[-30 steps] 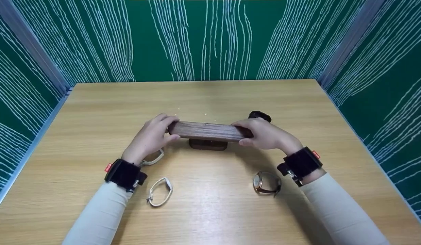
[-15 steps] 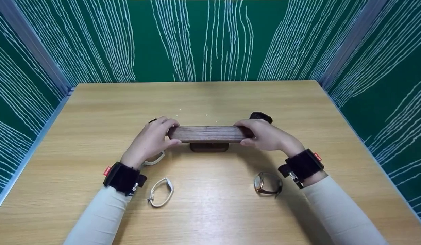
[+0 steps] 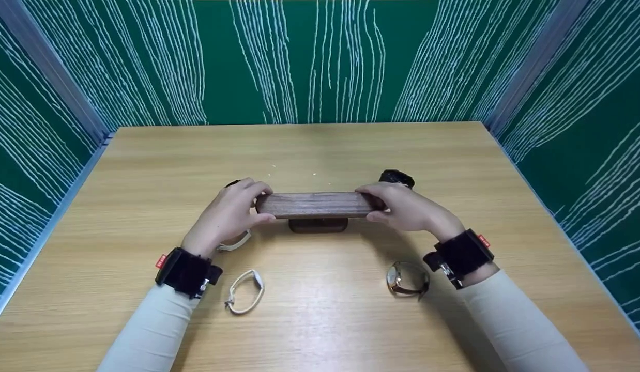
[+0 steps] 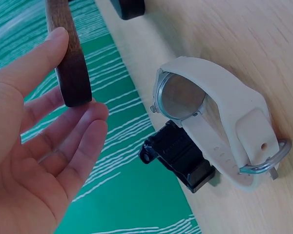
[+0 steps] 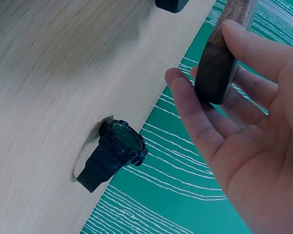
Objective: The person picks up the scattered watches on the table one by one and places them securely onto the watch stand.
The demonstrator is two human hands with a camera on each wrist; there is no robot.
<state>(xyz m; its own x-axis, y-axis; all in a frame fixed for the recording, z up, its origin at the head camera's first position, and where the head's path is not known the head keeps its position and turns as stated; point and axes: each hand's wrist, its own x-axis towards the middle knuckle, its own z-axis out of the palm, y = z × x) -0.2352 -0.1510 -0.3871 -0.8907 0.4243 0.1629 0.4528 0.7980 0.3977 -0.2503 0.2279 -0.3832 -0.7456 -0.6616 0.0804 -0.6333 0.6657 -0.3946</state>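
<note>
A dark brown wooden bar (image 3: 320, 205) lies level across the middle of the table, above a small dark base (image 3: 318, 225); how the two join is hidden. My left hand (image 3: 231, 211) holds the bar's left end, thumb on the near side and fingers on the far side. At the other end my right hand (image 3: 402, 205) grips it the same way. Below my left hand in its wrist view are a white-strapped watch (image 4: 219, 97) and a black strap-like piece (image 4: 178, 156). A chunky black watch (image 5: 119, 144) sits beyond my right hand.
Nearer the front, a slim white-strapped watch (image 3: 246, 292) stands on its side at left, and a brown-strapped watch (image 3: 407, 279) at right. Green walls (image 3: 320, 62) with white streaks enclose the table (image 3: 320, 330) at the back and sides.
The bar has turned slightly from a slant to level, and its left end has come nearer the front. Both hands keep their hold; the last half second shows barely any movement.
</note>
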